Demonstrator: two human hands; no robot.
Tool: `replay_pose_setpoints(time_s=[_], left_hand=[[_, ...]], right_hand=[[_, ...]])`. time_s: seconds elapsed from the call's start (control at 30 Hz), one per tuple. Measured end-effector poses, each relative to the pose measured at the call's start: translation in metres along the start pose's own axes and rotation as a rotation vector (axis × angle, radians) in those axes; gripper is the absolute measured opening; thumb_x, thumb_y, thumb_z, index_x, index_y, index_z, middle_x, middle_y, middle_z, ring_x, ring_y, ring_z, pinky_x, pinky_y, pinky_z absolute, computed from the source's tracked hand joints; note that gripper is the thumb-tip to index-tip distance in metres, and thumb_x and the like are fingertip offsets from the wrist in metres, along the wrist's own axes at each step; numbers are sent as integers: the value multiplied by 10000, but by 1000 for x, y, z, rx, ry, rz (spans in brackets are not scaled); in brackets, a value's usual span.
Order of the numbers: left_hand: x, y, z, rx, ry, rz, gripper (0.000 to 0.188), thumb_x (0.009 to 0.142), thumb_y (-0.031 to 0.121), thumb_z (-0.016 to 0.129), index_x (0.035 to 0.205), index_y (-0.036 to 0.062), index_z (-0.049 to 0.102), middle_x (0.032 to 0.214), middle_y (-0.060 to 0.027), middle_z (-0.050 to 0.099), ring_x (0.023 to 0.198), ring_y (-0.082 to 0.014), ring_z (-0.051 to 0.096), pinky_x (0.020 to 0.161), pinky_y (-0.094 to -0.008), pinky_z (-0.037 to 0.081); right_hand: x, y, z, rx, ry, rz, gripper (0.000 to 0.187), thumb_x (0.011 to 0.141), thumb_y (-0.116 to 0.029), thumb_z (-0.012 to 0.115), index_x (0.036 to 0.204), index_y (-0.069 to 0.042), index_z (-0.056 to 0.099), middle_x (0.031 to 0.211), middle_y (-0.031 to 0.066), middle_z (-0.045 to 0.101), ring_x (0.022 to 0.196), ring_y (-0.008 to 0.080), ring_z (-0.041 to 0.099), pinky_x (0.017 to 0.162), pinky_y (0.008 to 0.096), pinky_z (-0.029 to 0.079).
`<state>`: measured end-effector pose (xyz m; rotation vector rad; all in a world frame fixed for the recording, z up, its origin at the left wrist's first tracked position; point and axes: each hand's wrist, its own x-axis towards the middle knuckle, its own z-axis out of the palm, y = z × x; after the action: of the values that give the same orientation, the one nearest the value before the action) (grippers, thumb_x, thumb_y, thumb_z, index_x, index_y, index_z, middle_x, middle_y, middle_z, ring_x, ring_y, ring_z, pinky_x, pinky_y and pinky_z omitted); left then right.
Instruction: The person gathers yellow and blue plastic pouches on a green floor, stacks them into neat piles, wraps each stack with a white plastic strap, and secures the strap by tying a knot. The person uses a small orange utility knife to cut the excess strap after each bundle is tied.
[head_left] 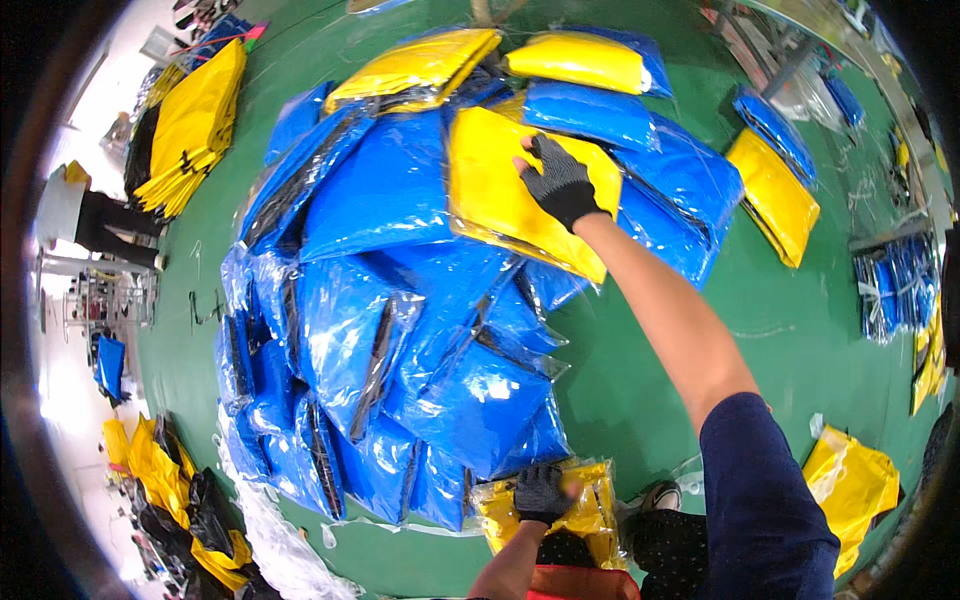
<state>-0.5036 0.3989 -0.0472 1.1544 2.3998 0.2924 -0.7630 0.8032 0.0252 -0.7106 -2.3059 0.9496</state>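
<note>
My right hand (562, 182), in a dark glove with bare fingertips, reaches far forward. Its fingers lie apart on a flat yellow package (490, 170) in clear plastic, on top of the pile. Close to my body, my left hand (543, 493), gloved alike, is closed at the far edge of another yellow package (600, 515) in shiny clear film; part of its fingers is hidden. Between and left of my hands spreads a big heap of blue packages (375, 190) in clear bags, many with black strips. More yellow packages (415, 68) top the heap's far side.
Green floor (640, 400) surrounds the heap. A yellow stack (195, 125) stands far left, near a person's dark-trousered legs (110, 222). Yellow and black sheeting (165, 470) lies at lower left. To the right are a yellow package (775, 195) and a yellow sheet (845, 490).
</note>
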Motion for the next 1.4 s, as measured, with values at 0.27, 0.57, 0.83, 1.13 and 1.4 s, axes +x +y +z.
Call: replay_pose_setpoints(time_s=[0.27,0.57,0.83,1.13,1.4], left_hand=[[2,-12,19,-104,21,72,510,757,512,476,935,47,590,962,-156,569,921,-333,515,816,-465,379],[-6,-35,25,-190,134,32,464,765,479,475,894,48,583,896,-153,569,874,-317,520,759,-456,402],[-8,-26,25,-172,121,-11,406,729,433,517,897,74,603,893,-137,579,859,-339,519,785,-449,393],[238,5,-69,-1229,393,-211,354,870,318,498,1114,61,502,957,-95,541,882,-212,512,751,-351,414],[356,48,-107,-1540,345,-507,544,777,361,641,1204,70,473,1176,-77,517,1061,-227,478,900,-377,368]], right_hand=[[145,-28,59,-272,205,68,458,788,-403,530,1136,-106,542,1080,171,577,996,315,555,850,388,437],[131,-95,78,-259,181,47,373,821,-367,438,946,-76,633,971,172,611,913,355,570,805,413,444],[-175,-38,-126,466,427,144,206,874,-211,539,802,-17,540,685,-14,505,615,76,428,554,235,360],[-508,56,-167,-420,-249,288,198,781,-232,548,719,-55,612,640,133,561,598,330,538,547,423,417],[-583,80,-126,-56,-1008,483,431,804,-492,433,880,-111,620,870,138,621,822,330,585,706,429,441]])
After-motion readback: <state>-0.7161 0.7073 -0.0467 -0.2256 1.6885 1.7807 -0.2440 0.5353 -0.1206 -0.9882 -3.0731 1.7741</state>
